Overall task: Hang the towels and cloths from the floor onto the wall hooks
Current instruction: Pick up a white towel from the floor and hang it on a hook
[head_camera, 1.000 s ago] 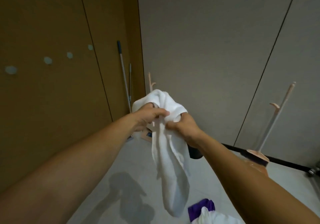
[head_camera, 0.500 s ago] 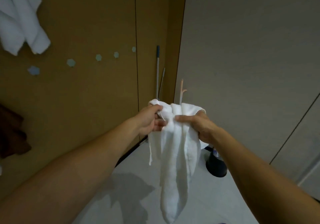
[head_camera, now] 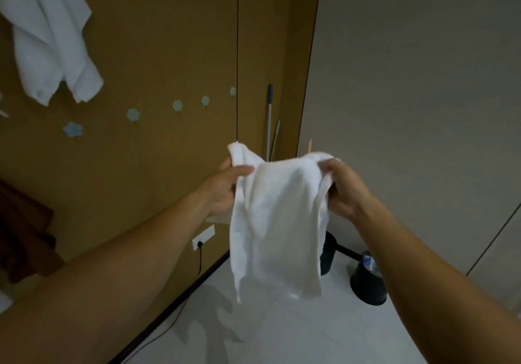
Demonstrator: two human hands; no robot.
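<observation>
A white towel (head_camera: 277,222) hangs in front of me, spread between both hands at chest height. My left hand (head_camera: 222,191) pinches its upper left corner and my right hand (head_camera: 342,188) grips its upper right edge. On the brown wall to the left runs a row of pale blue hooks (head_camera: 133,115), all bare. Another white towel (head_camera: 48,36) hangs high on that wall at the upper left. A dark brown cloth (head_camera: 22,231) hangs lower at the left edge.
A mop handle (head_camera: 269,121) leans in the corner where the brown wall meets the grey wall (head_camera: 408,95). A wall socket (head_camera: 203,236) with a black cable sits low on the brown wall. Black stand bases (head_camera: 368,287) rest on the white floor behind the towel.
My view has swung left and up toward the brown wall. My hands have moved apart, spreading the bunched towel open, and the hung white towel has come further into sight.
</observation>
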